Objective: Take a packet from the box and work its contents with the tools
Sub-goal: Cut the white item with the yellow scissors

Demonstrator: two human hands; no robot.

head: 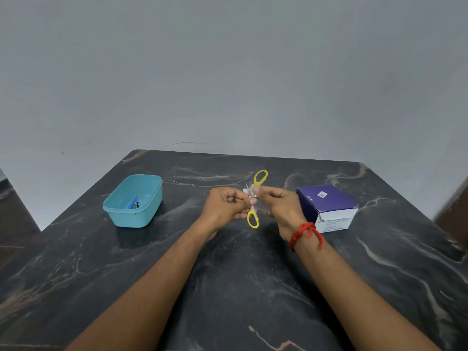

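Two hands, left (226, 205) and right (281, 206), pinch one packet (247, 191) near one scissors (260, 177).

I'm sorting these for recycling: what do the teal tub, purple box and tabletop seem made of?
Teal tub: probably plastic, smooth and matte, with a moulded rim and rounded corners. Purple box: printed cardboard, judging by crisp folded edges and a stuck-on label. Tabletop: dark polished stone or a stone-look surface, with pale veins and a faint sheen.

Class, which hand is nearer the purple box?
Right. The right hand sits just beside the purple box; the left hand is farther away, toward the teal tub.
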